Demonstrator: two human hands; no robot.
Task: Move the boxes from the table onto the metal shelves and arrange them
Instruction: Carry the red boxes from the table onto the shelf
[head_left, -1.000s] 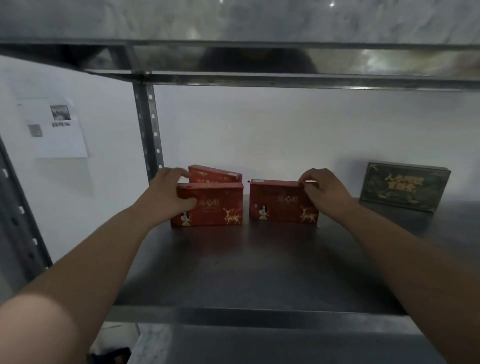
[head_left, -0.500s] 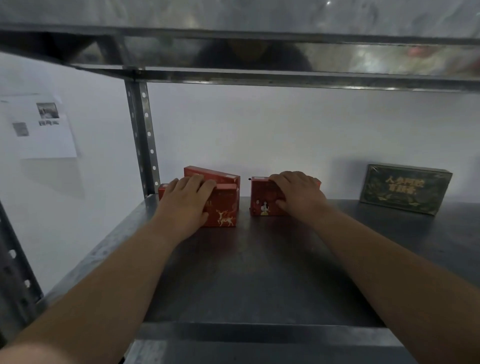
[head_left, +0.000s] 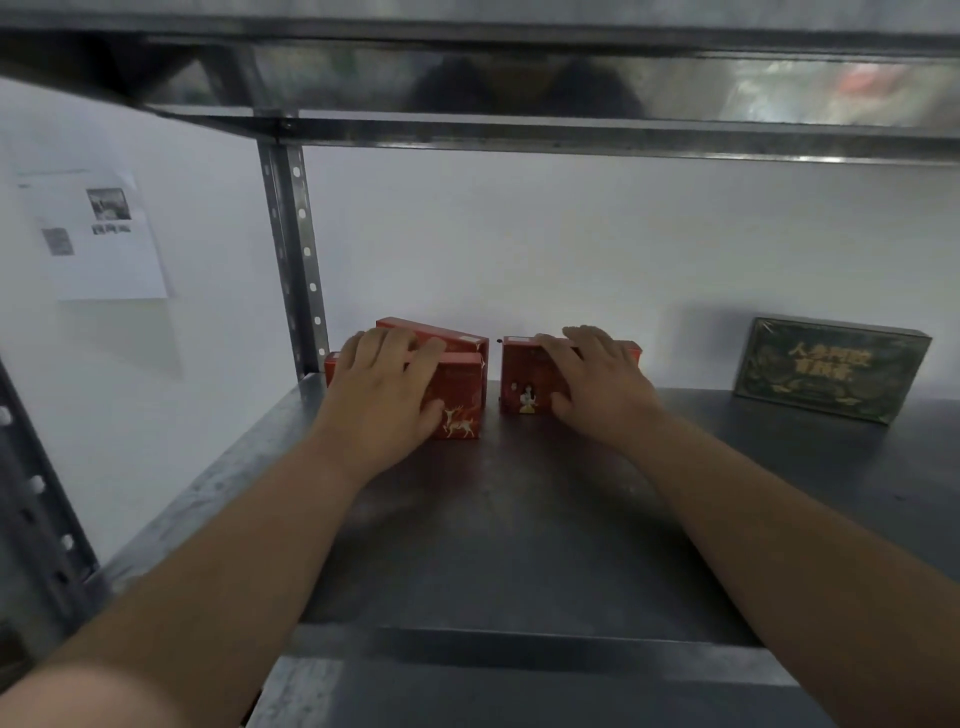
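L hand (head_left: 387, 395): flat, pressed deer-print box (head_left: 460, 400) (no grip).
R hand (head_left: 595, 387): flat, pressed red box (head_left: 522, 374) right of L hand.

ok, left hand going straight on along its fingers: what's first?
Probably the tilted red box behind the front red box under the left hand; depth unclear, it may already touch.

Dim, soft, wide-angle bend, glare on upper shelf (head_left: 779, 98).
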